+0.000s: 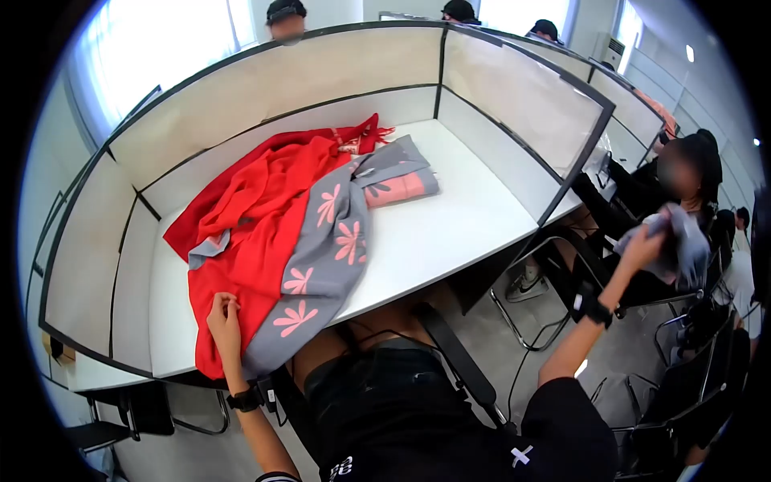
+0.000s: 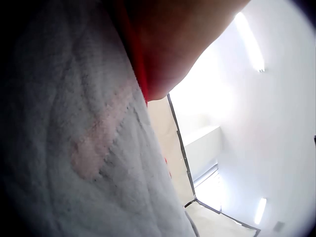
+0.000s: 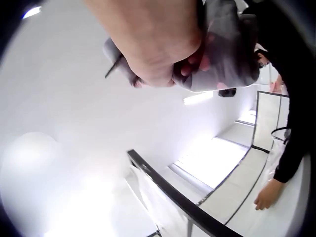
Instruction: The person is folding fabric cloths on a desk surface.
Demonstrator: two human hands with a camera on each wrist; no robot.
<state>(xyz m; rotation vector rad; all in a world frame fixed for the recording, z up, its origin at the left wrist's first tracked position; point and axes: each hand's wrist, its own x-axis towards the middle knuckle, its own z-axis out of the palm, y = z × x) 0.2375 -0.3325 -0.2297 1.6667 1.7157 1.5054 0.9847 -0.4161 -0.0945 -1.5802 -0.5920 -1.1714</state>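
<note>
A red fringed cloth (image 1: 265, 201) lies rumpled over the left part of the white table (image 1: 450, 225). Along its right side runs a grey cloth (image 1: 329, 249) with pink petal-like flowers, its far end folded over, its near end hanging past the front edge. My left hand (image 1: 225, 317) has curled fingers at the red cloth's near-left part and grips it there; in the left wrist view the grey cloth (image 2: 94, 128) fills the left side. Stretched out to the right, away from the table, my right hand (image 1: 642, 247) grips a bunched greyish cloth (image 1: 683, 245), with pink patches in the right wrist view.
Low partition panels (image 1: 281, 80) with black edging wall the table at the back and sides. To my right sits a person in black (image 1: 695, 169), close behind the bunched cloth. A chair armrest (image 1: 454, 353) and metal-framed chairs (image 1: 666, 394) stand near me. Other people are beyond the panels.
</note>
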